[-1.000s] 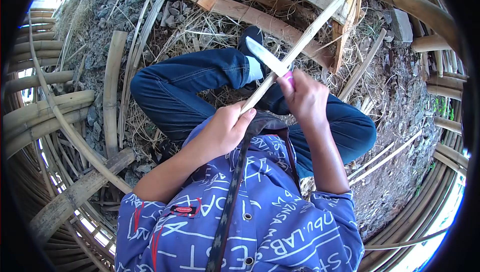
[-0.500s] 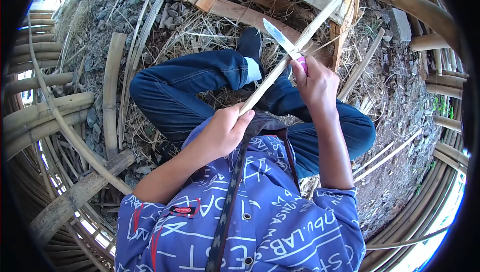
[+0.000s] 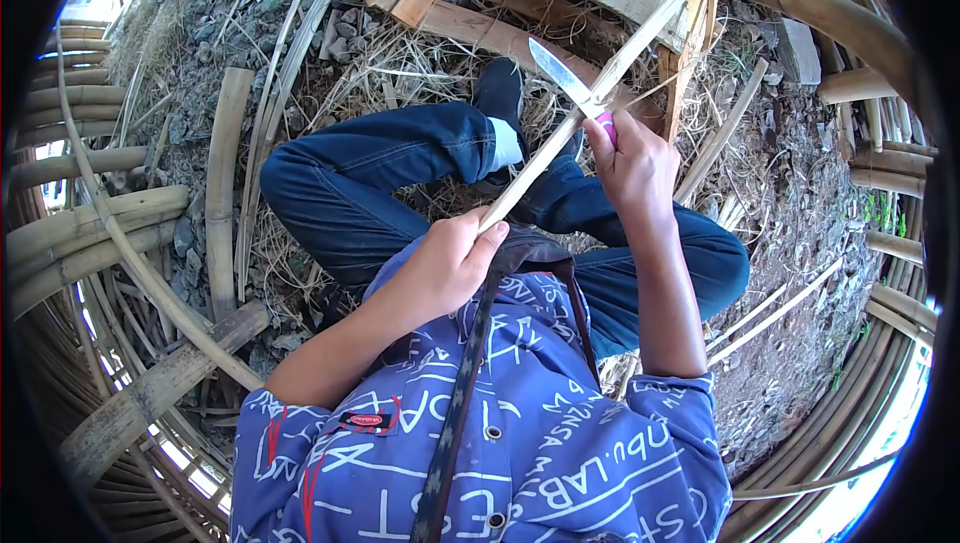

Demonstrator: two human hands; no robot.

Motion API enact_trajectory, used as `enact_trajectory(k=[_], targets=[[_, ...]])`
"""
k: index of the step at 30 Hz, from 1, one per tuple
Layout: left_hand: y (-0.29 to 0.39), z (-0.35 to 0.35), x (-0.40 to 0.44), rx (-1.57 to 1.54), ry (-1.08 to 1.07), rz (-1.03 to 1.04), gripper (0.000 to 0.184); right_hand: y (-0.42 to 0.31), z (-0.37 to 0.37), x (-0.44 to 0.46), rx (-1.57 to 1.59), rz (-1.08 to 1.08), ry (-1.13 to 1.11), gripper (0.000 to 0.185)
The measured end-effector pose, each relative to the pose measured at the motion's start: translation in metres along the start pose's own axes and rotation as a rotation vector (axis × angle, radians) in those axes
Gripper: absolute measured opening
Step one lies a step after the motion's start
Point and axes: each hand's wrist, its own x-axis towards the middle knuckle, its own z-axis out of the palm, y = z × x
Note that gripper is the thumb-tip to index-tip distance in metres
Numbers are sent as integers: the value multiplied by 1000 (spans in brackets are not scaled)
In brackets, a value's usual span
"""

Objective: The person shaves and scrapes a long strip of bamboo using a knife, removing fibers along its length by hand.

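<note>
The pale bamboo strip (image 3: pixel 643 46) slants across the lap in mid-air, from the waist up over the crossed legs (image 3: pixel 370 158) to the far edge of the littered ground (image 3: pixel 800 208), where it passes above wooden planks (image 3: pixel 490 28). Whether its far part rests on them I cannot tell. The left hand (image 3: pixel 458 255) is closed around its near part, thumb along the top. The right hand (image 3: pixel 640 165) clenches the pink handle of a knife (image 3: pixel 563 73), whose blade crosses the strip at a steep angle, tip pointing up and left. Beside the right knuckles a thin sliver (image 3: pixel 660 85) sticks out; blur hides whether it is joined to the strip.

The main risk, as I judge it, is a slip: if the blade skips off a knot or a dry patch, the legs and dark shoe (image 3: pixel 498 91) lie just below. Drawn toward the body, it would run in line with the left fingers. Too steep a bite could dig in and split the strip along its grain, and with only one hand steadying it, it could roll under pressure.

Farther out, a bamboo length (image 3: pixel 228 163) lies toward the ground's left edge, and a grey block (image 3: pixel 800 51) sits near the far right corner.
</note>
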Motion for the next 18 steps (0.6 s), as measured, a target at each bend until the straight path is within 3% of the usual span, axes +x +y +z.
enact_trajectory(k=[7,9,11,13,16,18], targets=[[1,-1,-2,-6,-12,-21,28,11,0,4,-16,-34,30,38],[-6,0,-11,25,-9,-22,28,53,-3,14,11,507,-41,42],[-13,-3,-22,31,16,-31,27,107,-16,22,-134,434,-9,47],[-12,-5,-22,18,36,-50,27,100,-27,18,-183,345,12,44],[-5,-4,-11,-1,-28,-59,27,71,-35,13,-23,369,-2,40],[-3,-6,-6,-7,-32,-54,28,57,-33,8,175,367,111,41]])
